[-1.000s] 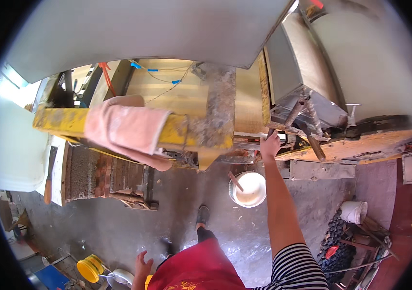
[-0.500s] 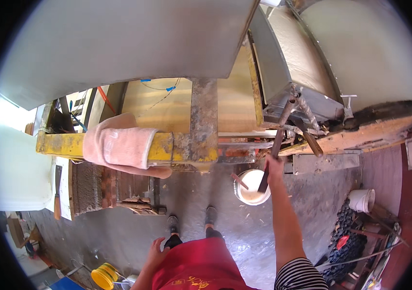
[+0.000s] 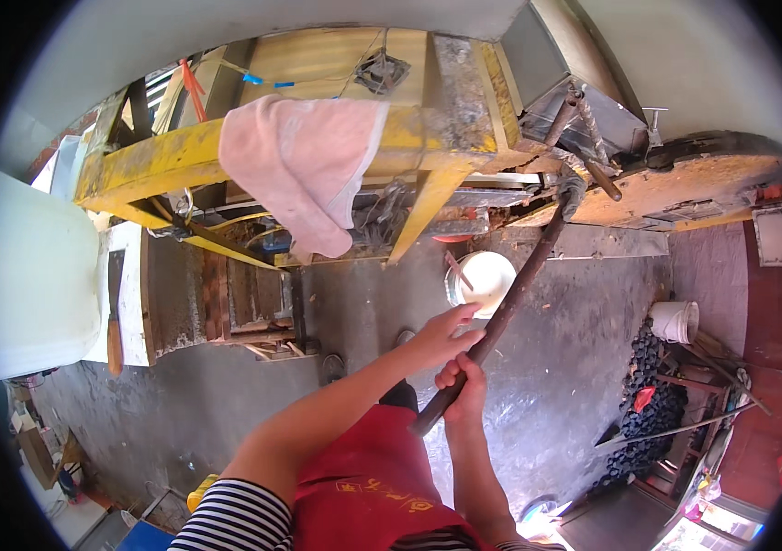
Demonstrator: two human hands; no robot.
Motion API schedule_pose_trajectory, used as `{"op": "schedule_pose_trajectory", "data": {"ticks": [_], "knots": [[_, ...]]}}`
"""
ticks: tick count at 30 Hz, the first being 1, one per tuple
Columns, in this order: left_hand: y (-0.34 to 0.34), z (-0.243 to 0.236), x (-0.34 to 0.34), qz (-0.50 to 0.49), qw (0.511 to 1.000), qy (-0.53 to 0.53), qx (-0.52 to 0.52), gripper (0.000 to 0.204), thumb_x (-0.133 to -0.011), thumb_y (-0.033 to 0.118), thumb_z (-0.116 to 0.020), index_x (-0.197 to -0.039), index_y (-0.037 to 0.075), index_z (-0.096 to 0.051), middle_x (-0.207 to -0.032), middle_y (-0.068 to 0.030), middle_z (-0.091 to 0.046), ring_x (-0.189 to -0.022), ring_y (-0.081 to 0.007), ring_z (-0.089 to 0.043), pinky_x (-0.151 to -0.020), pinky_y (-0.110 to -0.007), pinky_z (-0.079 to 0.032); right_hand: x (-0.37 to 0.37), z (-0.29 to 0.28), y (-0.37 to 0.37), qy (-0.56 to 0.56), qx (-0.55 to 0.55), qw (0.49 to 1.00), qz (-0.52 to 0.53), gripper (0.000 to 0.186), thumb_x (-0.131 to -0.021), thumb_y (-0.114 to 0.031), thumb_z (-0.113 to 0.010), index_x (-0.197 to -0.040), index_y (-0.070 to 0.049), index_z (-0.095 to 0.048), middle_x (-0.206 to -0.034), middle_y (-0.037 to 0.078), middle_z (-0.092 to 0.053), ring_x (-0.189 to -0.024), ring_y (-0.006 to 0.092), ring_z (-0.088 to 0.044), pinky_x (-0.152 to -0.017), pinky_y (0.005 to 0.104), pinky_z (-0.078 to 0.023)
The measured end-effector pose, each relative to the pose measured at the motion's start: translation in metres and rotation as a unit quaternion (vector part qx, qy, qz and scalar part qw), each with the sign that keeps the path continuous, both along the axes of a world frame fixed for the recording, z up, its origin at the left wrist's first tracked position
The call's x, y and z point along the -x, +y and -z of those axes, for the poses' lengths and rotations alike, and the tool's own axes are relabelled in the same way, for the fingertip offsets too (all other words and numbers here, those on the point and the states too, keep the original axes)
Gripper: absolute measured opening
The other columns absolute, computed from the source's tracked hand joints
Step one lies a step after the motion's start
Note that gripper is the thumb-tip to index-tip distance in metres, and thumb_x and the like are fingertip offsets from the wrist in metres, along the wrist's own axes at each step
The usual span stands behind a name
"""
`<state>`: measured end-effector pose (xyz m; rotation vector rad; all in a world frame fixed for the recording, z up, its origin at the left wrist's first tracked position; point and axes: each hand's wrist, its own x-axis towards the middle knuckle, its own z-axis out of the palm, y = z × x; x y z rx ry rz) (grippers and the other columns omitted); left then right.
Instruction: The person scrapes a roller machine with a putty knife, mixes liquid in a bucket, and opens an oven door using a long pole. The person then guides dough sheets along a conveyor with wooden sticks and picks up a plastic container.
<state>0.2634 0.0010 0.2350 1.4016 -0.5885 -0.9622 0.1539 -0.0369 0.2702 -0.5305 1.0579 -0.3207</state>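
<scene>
A long dark brown pole point(image 3: 530, 266) slants from the metal frame at upper right down toward my apron. My right hand point(image 3: 467, 390) is wrapped round it near its lower end. Just above, my left hand point(image 3: 446, 338) reaches to the pole with its fingers stretched out; whether they touch it I cannot tell. Something grey and rope-like point(image 3: 573, 195) surrounds the pole's far end. Beyond my hands, a white bucket point(image 3: 498, 266) with pale contents stands on the floor, a thin brown stick point(image 3: 458, 270) leaning in it.
A pink towel point(image 3: 290, 165) hangs over a yellow metal beam point(image 3: 161, 163) ahead. To the right is a board with a charred edge point(image 3: 712, 188). Black lumps point(image 3: 653, 432) lie in a heap at lower right, below a second white bucket point(image 3: 675, 321).
My left hand has come up from beside my body to the pole. The pole's lower end has swung toward me, with my right hand on it. My view has shifted too.
</scene>
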Motion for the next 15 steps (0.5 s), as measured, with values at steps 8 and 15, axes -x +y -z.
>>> {"op": "schedule_pose_trajectory", "data": {"ticks": [8, 15], "knots": [[-0.068, -0.039, -0.028, 0.154, 0.970, 0.184, -0.037, 0.077, -0.086, 0.014, -0.048, -0.139, 0.008, 0.007, -0.081, -0.0122, -0.054, -0.056, -0.0181, -0.060, -0.047, -0.030, -0.048, -0.027, -0.022, -0.016, -0.091, -0.026, 0.995, 0.008, 0.014, -0.080, -0.016, -0.051, -0.070, -0.012, -0.042, -0.057, -0.003, -0.038, -0.045, 0.0087, -0.036, -0.043, 0.0241, -0.030], [-0.080, -0.020, -0.021, 0.113, 0.990, -0.015, -0.081, 0.076, -0.085, 0.013, -0.047, -0.138, 0.002, 0.006, -0.066, -0.0139, -0.056, -0.044, -0.0212, -0.056, -0.042, -0.034, -0.047, -0.037, -0.038, -0.014, -0.142, -0.075, 0.987, -0.009, 0.015, -0.079, -0.018, -0.052, -0.069, -0.012, -0.043, -0.055, -0.003, -0.037, -0.044, 0.0101, -0.037, -0.045, 0.0235, -0.034]]}}
